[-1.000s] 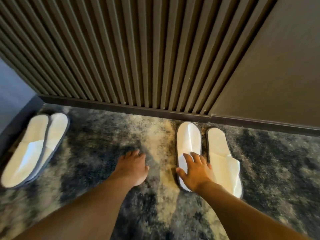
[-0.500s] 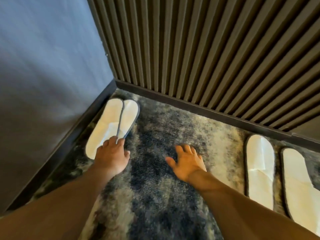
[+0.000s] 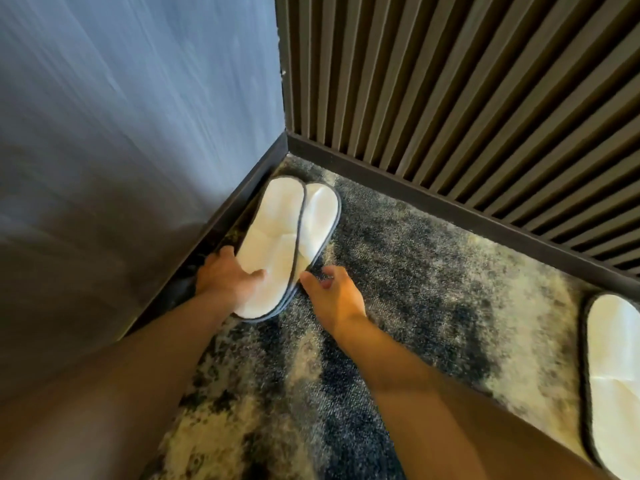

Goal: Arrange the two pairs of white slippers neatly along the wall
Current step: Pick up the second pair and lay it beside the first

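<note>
A pair of white slippers with grey edging lies in the room's corner, one overlapping the other. The upper slipper (image 3: 273, 230) partly covers the lower slipper (image 3: 320, 216). My left hand (image 3: 225, 277) grips the heel end of the upper slipper, thumb on top. My right hand (image 3: 332, 292) touches the carpet at the lower slipper's edge, fingertips pinching toward its rim. One slipper of the other pair (image 3: 613, 368) lies flat at the right edge, toe toward the slatted wall; its mate is out of view.
A dark slatted wall (image 3: 450, 98) with a dark baseboard (image 3: 450, 209) runs along the back. A smooth blue-grey wall (image 3: 121, 133) stands on the left. The floor is mottled dark blue and cream carpet (image 3: 433, 289).
My view swung left to the corner. My left hand closed on the overlapped pair's heel end. My right hand left the right-hand pair and crossed the carpet to the corner pair.
</note>
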